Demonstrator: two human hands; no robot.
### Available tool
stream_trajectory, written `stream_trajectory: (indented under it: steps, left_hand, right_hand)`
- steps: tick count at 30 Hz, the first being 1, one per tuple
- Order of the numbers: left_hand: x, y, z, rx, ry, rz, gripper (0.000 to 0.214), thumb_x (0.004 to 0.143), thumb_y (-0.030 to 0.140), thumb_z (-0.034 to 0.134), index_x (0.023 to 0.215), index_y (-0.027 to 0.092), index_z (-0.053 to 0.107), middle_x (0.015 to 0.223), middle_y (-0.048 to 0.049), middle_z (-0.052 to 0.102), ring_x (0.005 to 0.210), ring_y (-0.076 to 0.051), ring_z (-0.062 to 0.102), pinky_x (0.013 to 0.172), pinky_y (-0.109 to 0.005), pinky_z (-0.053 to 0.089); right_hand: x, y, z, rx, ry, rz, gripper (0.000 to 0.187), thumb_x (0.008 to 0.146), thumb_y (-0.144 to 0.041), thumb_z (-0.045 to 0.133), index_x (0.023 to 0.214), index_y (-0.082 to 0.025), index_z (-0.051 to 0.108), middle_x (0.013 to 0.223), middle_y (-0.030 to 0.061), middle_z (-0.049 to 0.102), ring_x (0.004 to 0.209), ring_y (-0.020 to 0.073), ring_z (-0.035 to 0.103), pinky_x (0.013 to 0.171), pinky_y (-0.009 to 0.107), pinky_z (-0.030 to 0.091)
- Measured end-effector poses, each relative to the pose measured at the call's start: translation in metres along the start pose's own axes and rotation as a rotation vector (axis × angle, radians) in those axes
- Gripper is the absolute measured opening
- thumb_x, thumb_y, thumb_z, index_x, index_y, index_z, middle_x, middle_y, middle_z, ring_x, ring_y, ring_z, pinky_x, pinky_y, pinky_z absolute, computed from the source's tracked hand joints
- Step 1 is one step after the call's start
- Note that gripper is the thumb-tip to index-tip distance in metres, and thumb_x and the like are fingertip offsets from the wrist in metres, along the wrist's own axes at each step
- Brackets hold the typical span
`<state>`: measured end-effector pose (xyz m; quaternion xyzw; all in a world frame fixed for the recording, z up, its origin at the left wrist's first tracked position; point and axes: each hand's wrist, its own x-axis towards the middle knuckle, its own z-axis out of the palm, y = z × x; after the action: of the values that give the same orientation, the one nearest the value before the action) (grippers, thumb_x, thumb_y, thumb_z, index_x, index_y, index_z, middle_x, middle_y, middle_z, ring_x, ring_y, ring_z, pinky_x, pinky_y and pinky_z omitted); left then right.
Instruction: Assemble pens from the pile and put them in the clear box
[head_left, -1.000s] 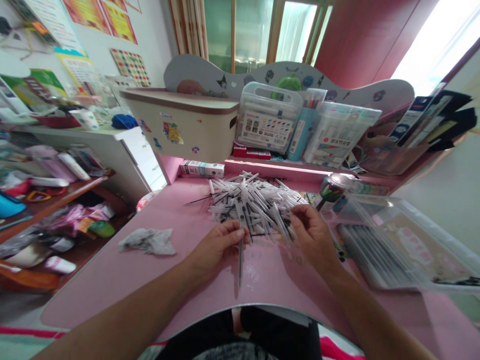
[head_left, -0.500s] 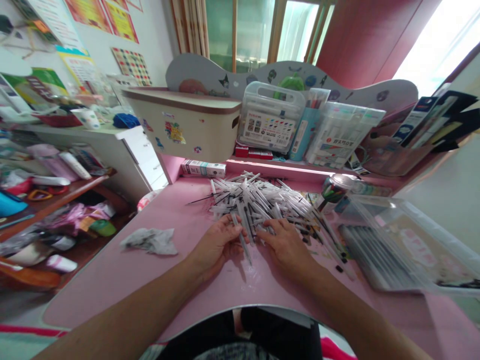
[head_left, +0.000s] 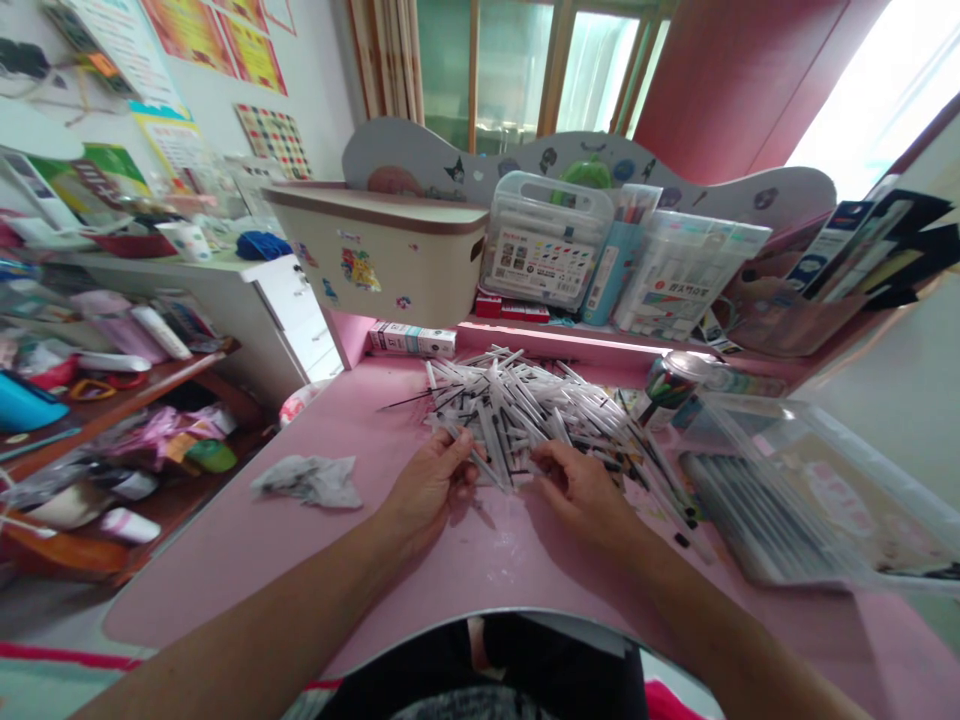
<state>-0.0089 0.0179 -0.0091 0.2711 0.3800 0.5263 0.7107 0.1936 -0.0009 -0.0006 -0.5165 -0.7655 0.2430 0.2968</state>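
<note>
A thin, translucent white pen tube (head_left: 491, 472) is pinched between the thumb and fingers of my left hand (head_left: 431, 485), slanting down to the right over the desk. My right hand (head_left: 581, 492) is just right of it, at the near edge of the pile, with its fingers curled in toward the thumb. Whatever is between those fingers is too small or hidden to make out. In front of both hands lies a heaped pile of white pen tubes (head_left: 525, 390), with dark thin refills and small black caps mixed in.
A crumpled tissue (head_left: 319, 482) lies left on the pink desk (head_left: 300, 560). At right are a clear plastic case (head_left: 840, 490), a grey ribbed tray (head_left: 757, 520) and a can (head_left: 671, 385). A cream storage bin (head_left: 382, 260) and marker boxes (head_left: 547, 240) stand on the shelf behind.
The tube in my left hand has swung to a flatter slant. My right hand has drawn slightly right, away from the left, and its fingers have curled in. The view shifted slightly.
</note>
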Motion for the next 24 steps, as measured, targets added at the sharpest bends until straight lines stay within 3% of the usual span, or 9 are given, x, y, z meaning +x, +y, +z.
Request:
stream_trajectory:
  steps: [3, 7, 17, 24]
  left_hand:
    - [-0.002, 0.002, 0.002, 0.017, 0.053, 0.005, 0.022, 0.083, 0.025, 0.072, 0.085, 0.017, 0.053, 0.072, 0.0022, 0.066, 0.050, -0.006, 0.060, 0.045, -0.014, 0.052]
    - [-0.003, 0.002, 0.004, 0.017, 0.054, -0.021, 0.013, 0.089, 0.021, 0.065, 0.085, 0.016, 0.053, 0.068, -0.0001, 0.067, 0.052, -0.009, 0.065, 0.050, -0.015, 0.056]
    - [-0.002, -0.001, 0.003, -0.011, 0.019, -0.039, 0.011, 0.088, 0.019, 0.066, 0.091, 0.017, 0.056, 0.065, 0.0002, 0.068, 0.055, -0.011, 0.069, 0.052, -0.016, 0.057]
    - [-0.005, 0.000, 0.003, 0.026, -0.026, -0.101, 0.013, 0.083, 0.020, 0.072, 0.086, 0.014, 0.062, 0.076, -0.0076, 0.076, 0.067, -0.018, 0.075, 0.053, -0.021, 0.060]
  right_hand:
    - [-0.004, -0.007, -0.007, 0.247, -0.046, 0.090, 0.020, 0.086, -0.019, 0.051, 0.102, -0.019, 0.064, 0.073, -0.0011, 0.059, 0.065, 0.0132, 0.052, 0.063, 0.026, 0.040]
    - [-0.006, -0.011, -0.009, 0.408, -0.058, 0.111, 0.021, 0.085, -0.022, 0.052, 0.101, -0.019, 0.064, 0.071, -0.0020, 0.057, 0.064, 0.0126, 0.052, 0.061, 0.024, 0.040]
    - [-0.006, -0.016, -0.004, 0.401, -0.052, 0.123, 0.018, 0.084, -0.023, 0.053, 0.094, -0.019, 0.068, 0.083, 0.0022, 0.066, 0.072, 0.0141, 0.057, 0.066, 0.025, 0.044]
    - [-0.005, -0.010, -0.003, 0.472, -0.078, 0.196, 0.016, 0.081, -0.026, 0.058, 0.093, -0.017, 0.065, 0.069, -0.0018, 0.060, 0.059, 0.0108, 0.050, 0.054, 0.022, 0.039]
